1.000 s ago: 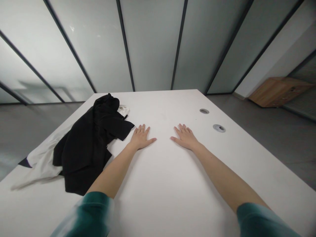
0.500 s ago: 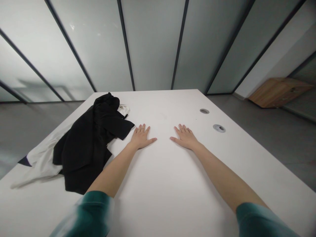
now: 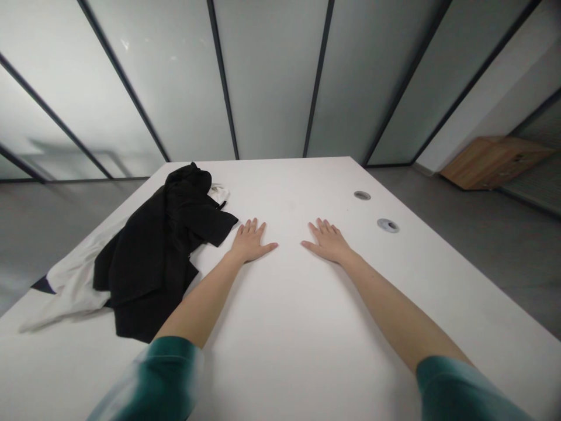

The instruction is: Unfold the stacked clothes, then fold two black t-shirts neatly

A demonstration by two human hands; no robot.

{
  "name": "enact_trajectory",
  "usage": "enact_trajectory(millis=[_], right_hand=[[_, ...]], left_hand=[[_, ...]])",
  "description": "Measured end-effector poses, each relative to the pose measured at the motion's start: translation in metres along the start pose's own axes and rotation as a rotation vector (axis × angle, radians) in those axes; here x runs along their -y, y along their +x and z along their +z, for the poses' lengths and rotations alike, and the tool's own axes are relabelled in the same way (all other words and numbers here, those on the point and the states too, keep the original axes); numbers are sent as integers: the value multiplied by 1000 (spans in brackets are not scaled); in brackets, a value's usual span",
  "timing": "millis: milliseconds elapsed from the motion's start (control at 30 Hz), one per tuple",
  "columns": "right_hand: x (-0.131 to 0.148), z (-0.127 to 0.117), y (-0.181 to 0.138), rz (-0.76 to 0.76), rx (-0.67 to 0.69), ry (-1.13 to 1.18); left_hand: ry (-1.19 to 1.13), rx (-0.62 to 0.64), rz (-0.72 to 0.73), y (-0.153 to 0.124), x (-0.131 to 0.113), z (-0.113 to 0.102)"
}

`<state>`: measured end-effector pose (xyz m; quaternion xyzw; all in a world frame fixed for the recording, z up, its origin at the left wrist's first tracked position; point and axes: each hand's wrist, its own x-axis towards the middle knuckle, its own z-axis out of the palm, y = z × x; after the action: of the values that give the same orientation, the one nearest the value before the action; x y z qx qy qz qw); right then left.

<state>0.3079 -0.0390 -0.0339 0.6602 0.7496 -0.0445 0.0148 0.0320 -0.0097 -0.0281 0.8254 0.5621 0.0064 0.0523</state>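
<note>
My left hand (image 3: 249, 242) lies flat on the white table (image 3: 289, 327), fingers spread and palm down, holding nothing. Its fingertips are close to the edge of a black garment (image 3: 144, 257) heaped on the table's left side. Beneath and beside that black cloth lies a white garment (image 3: 79, 286) with a dark patch at its outer end. My right hand (image 3: 328, 242) rests palm down on the bare tabletop, also with fingers apart and nothing in it. A gap of table separates the two thumbs. The folds hide what kind of clothes these are.
Two round grommets (image 3: 388, 225) are set into the table near its right edge. Behind the table stands a frosted glass partition (image 3: 272, 76) with dark frames. A wooden cabinet (image 3: 486, 164) sits on the grey floor (image 3: 464, 234) at the right.
</note>
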Motion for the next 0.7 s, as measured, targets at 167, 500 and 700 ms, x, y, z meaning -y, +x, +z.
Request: enact_trajectory(millis=[167, 500, 700], right_hand=[[0, 1, 0, 5, 3, 2], [0, -2, -1, 6, 4, 0], [1, -1, -2, 10, 4, 4]], left_hand=[[-13, -6, -2, 0, 1, 2], [-12, -10, 3, 0, 1, 2], [-5, -22, 7, 1, 2, 4]])
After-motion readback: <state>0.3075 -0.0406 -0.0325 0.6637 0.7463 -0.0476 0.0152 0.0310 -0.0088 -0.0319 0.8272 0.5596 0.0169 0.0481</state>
